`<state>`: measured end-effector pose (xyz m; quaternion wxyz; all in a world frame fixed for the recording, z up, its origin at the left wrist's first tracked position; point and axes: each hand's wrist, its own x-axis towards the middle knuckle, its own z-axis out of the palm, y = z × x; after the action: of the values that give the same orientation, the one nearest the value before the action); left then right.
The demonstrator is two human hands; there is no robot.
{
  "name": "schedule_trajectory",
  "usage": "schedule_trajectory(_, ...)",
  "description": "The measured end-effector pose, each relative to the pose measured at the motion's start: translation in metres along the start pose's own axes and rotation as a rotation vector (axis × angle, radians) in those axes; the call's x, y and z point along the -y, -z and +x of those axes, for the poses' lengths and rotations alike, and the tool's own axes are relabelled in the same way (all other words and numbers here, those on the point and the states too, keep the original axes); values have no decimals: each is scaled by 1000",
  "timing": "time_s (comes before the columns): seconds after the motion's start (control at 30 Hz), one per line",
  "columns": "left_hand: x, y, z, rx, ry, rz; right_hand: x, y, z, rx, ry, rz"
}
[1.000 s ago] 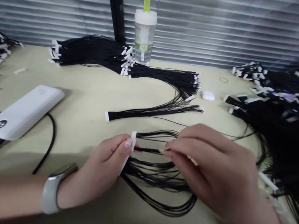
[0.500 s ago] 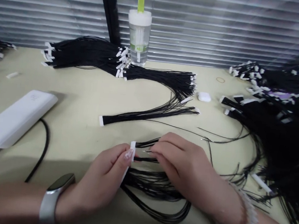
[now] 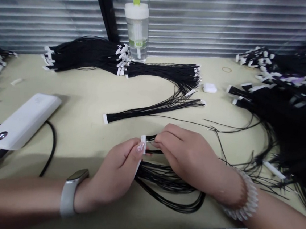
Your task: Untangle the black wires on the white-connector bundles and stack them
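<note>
My left hand [image 3: 120,169] is closed on a white connector [image 3: 143,142], its thumb pressed against the connector's side. Black wires [image 3: 167,183] run from the connector and loop below my hands. My right hand [image 3: 186,158] pinches a thin black wire, whose bare metal end is close to the connector's face; whether it touches is too small to tell. Beyond my hands lies a flat black wire harness [image 3: 142,113] with a white connector at its left end.
A white power bank [image 3: 25,119] with a black cable lies at left. Bundles of black wire harnesses [image 3: 85,54] line the back, near a water bottle [image 3: 136,32]. A large wire pile [image 3: 292,118] fills the right side. A small white case [image 3: 209,87] sits between.
My right hand has brought the wire end nearer to the connector held in my left hand. The whole view has shifted slightly, showing more of the table's front edge.
</note>
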<state>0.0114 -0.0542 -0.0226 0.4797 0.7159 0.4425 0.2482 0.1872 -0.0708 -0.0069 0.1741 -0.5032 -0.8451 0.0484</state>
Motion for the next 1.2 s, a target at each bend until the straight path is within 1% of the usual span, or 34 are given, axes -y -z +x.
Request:
schedule_trajectory(0.17, 1, 0, 2, 15, -17, 7, -1, -1, 1, 11, 4, -33)
schedule_trajectory(0.37, 2, 1, -1, 10, 7, 54, 0, 0, 2, -11, 22, -84)
schedule_trajectory(0.47, 4, 1, -1, 24, -15, 75, 1, 0, 1, -14, 36, -104)
schedule_trajectory(0.67, 5, 2, 2, -21, -90, 122, 8, -4, 5, -49, -37, -145)
schedule_trajectory(0.83, 6, 6, 1, -8, -89, 159, 11, -6, 7, -43, -38, -157)
schedule_trajectory(0.93, 7, 8, -4, 0, -85, 173, 13, -6, 8, -39, 1, -143)
schedule_trajectory(1.03, 7, 8, -10, -15, -85, 193, 14, -7, 10, -26, 42, -84)
schedule_trajectory(1.2, 6, 7, -11, -27, -94, 195, 10, -5, 14, 2, 69, 5)
